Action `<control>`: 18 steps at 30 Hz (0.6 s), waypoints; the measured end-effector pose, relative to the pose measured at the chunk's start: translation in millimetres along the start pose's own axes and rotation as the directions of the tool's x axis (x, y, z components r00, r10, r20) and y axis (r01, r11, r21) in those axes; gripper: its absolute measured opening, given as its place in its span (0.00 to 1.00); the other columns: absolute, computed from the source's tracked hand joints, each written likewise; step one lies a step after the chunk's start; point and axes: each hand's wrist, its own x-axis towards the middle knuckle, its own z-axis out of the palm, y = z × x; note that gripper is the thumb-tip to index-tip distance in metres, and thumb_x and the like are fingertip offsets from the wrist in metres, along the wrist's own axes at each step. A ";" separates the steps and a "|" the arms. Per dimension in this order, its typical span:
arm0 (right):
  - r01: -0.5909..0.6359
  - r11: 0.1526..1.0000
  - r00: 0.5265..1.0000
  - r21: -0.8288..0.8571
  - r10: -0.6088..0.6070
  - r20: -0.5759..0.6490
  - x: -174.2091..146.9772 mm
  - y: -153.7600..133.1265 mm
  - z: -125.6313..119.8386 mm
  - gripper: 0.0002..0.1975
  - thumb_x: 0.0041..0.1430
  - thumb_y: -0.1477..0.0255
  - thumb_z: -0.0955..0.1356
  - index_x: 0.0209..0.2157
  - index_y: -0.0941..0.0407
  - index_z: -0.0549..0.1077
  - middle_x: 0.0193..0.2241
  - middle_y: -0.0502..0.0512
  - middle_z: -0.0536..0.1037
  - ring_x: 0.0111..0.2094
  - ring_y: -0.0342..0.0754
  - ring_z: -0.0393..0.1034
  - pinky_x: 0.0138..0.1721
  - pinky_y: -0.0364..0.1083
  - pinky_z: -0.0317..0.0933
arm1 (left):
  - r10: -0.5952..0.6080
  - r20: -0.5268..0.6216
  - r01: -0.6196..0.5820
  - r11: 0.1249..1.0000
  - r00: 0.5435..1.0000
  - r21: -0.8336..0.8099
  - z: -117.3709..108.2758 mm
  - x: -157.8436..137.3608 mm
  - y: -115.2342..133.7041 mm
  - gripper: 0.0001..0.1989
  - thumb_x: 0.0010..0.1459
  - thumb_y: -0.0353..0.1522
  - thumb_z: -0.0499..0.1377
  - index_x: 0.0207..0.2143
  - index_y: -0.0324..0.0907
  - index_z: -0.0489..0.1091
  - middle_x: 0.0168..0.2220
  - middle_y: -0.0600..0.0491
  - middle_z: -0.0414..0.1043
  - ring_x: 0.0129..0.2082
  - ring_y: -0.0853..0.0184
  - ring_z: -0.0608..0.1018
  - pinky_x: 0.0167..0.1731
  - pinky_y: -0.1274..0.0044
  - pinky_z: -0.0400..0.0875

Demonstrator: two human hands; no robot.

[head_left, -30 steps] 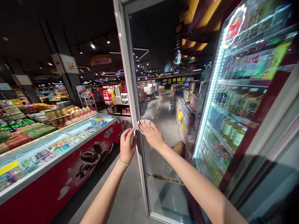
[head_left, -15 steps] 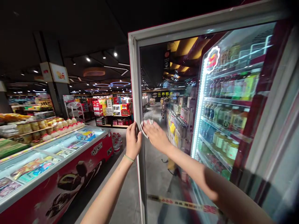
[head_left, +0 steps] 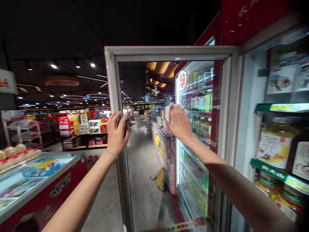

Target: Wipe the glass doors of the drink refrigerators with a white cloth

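A glass cooler door (head_left: 111,74) with a pale metal frame stands swung open in front of me. Its free vertical edge is in the grip of my left hand (head_left: 117,133), fingers on the outer side and thumb towards the glass. My right hand (head_left: 180,125) presses a white cloth (head_left: 168,112) against the pane, right of the middle. Part of the cloth is hidden under the fingers. Through the glass show an aisle and a lit drinks cooler (head_left: 178,135).
Close on the right are the open cooler's shelves (head_left: 267,169) with bottles and jars. A red chest freezer (head_left: 72,183) stands at the lower left, with white jugs (head_left: 16,151) behind it. Farther back is a display of stacked boxes (head_left: 83,124).
My view has turned right, bringing the cooler shelves into sight. My right hand has moved the cloth from near the door's free edge rightward across the glass. The left hand stays at the edge.
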 end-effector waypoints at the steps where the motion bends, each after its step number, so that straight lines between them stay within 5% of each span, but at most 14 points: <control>1: -0.139 0.990 0.990 -0.012 0.139 -0.013 -14.8 28.2 -8.7 0.34 0.72 0.63 0.59 0.73 0.61 0.50 0.73 0.66 0.54 0.75 0.60 0.40 0.75 0.65 0.41 | 0.022 -0.009 -0.022 1.000 1.000 0.011 2.6 5.1 -0.6 0.27 0.65 0.29 0.56 0.66 0.47 0.66 0.66 0.41 0.61 0.70 0.50 0.58 0.70 0.53 0.54; 4: -0.491 0.871 0.870 0.000 0.490 -0.051 -61.2 101.8 -29.1 0.39 0.73 0.55 0.52 0.74 0.67 0.44 0.74 0.74 0.47 0.75 0.66 0.38 0.73 0.69 0.42 | 0.036 -0.057 -0.036 0.999 0.998 -0.001 8.7 11.8 -0.6 0.26 0.63 0.29 0.58 0.64 0.50 0.68 0.66 0.44 0.63 0.71 0.50 0.58 0.70 0.52 0.54; 6: -0.602 0.798 0.796 0.020 0.602 -0.055 -79.8 125.5 -33.9 0.41 0.73 0.53 0.51 0.73 0.70 0.45 0.73 0.78 0.45 0.75 0.69 0.37 0.72 0.71 0.43 | 0.023 -0.075 -0.026 0.999 0.997 -0.036 10.0 11.6 0.2 0.25 0.63 0.29 0.57 0.62 0.51 0.70 0.65 0.45 0.64 0.71 0.51 0.58 0.71 0.52 0.53; 10: -0.631 0.773 0.765 0.064 0.634 -0.118 -62.2 85.5 -18.1 0.39 0.74 0.55 0.51 0.73 0.70 0.46 0.73 0.78 0.45 0.75 0.69 0.36 0.72 0.70 0.43 | 0.003 -0.101 -0.012 0.996 0.995 -0.091 8.0 10.6 1.1 0.22 0.66 0.30 0.55 0.60 0.52 0.72 0.64 0.47 0.67 0.72 0.53 0.58 0.72 0.51 0.52; 12: -0.509 0.859 0.848 0.047 0.511 -0.139 -36.3 33.2 -3.9 0.35 0.75 0.60 0.52 0.74 0.66 0.43 0.74 0.73 0.46 0.75 0.66 0.38 0.73 0.68 0.45 | 0.012 -0.115 -0.022 0.996 0.993 -0.087 6.5 11.0 0.5 0.21 0.68 0.30 0.53 0.60 0.52 0.72 0.64 0.47 0.67 0.72 0.54 0.59 0.71 0.51 0.54; 15: -0.118 0.993 0.986 0.015 0.119 -0.113 -5.4 -47.1 11.5 0.34 0.73 0.66 0.59 0.74 0.58 0.47 0.74 0.63 0.52 0.75 0.60 0.41 0.74 0.65 0.45 | 0.033 -0.129 -0.042 0.996 0.991 -0.073 4.8 9.8 -0.6 0.22 0.69 0.30 0.51 0.62 0.51 0.70 0.64 0.46 0.67 0.71 0.55 0.62 0.70 0.54 0.58; 18: 0.287 0.957 0.957 0.041 -0.284 -0.062 11.7 -84.1 13.0 0.27 0.70 0.70 0.62 0.69 0.53 0.62 0.72 0.55 0.58 0.75 0.55 0.45 0.75 0.61 0.45 | 0.036 -0.153 -0.042 0.998 0.988 -0.040 4.6 6.4 -1.7 0.24 0.69 0.29 0.51 0.65 0.49 0.65 0.64 0.43 0.66 0.69 0.55 0.63 0.68 0.56 0.60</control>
